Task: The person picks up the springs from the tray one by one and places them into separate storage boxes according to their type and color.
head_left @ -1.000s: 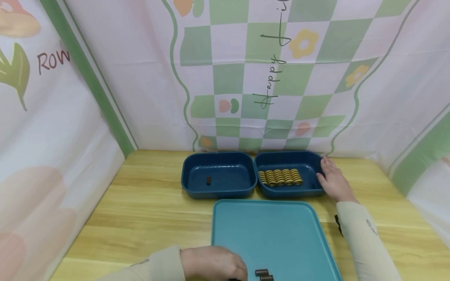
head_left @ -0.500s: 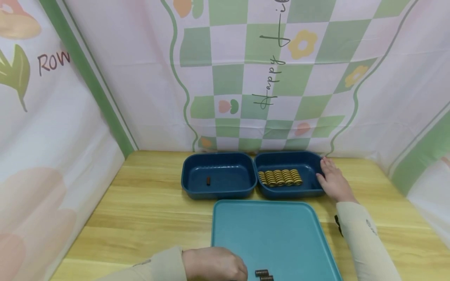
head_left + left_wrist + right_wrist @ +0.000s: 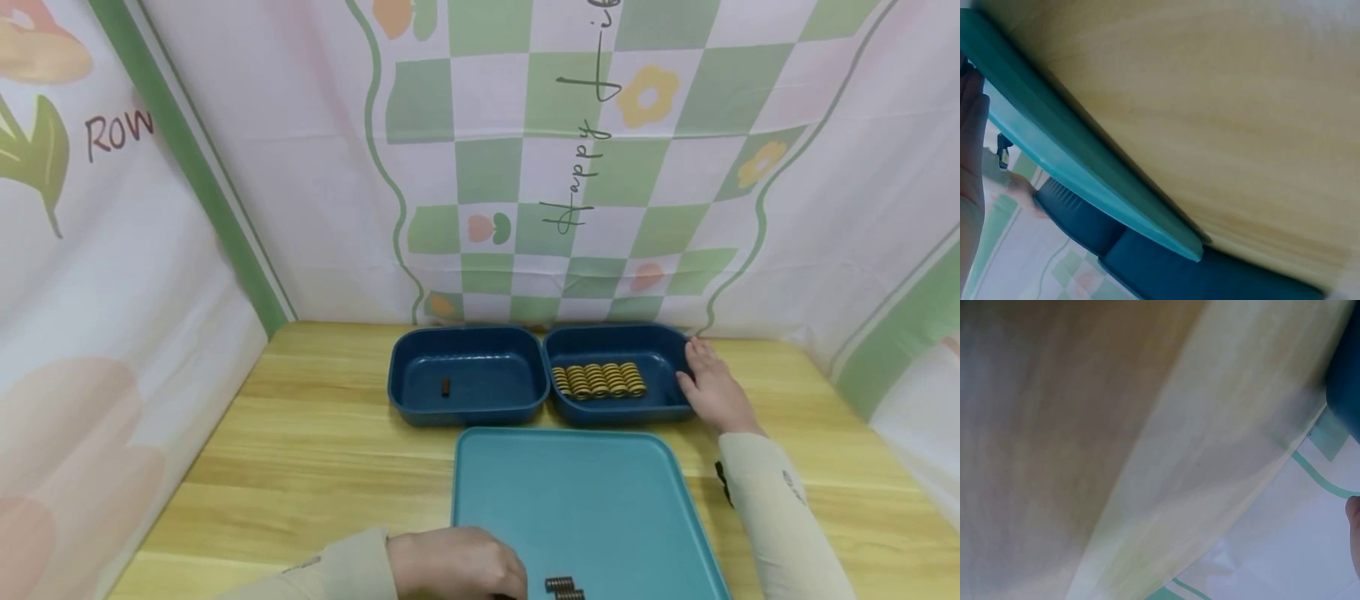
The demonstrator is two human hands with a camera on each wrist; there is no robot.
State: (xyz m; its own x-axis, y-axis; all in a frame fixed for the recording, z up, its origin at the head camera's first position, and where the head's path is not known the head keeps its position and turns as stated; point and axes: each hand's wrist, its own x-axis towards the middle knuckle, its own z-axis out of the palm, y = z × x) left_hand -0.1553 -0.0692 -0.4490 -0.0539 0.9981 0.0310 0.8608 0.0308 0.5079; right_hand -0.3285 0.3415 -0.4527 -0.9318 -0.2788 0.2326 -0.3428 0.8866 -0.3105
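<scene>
My left hand (image 3: 459, 562) is low over the near left part of the turquoise tray (image 3: 570, 492), fingers bent downward. A small dark piece shows at its fingertips, mostly hidden by the hand and the frame edge. Just right of it on the tray lie small dark ribbed pieces (image 3: 559, 583), like short coil springs. My right hand (image 3: 716, 387) rests with extended fingers on the right end of the right blue box (image 3: 622, 414). Inside that box stand several gold ribbed coils (image 3: 596, 380) in a row, towards the left.
A second blue box (image 3: 468, 417) adjoins the first on its left and contains one small dark brown piece (image 3: 446, 387). Both boxes stand behind the tray on the wooden table (image 3: 322, 475). Printed cloth (image 3: 330, 208) hangs behind and at the sides.
Very little differs. The left hand shifts only slightly over the tray, and the dark piece under its fingers shows in varying amounts. The right hand stays on the box.
</scene>
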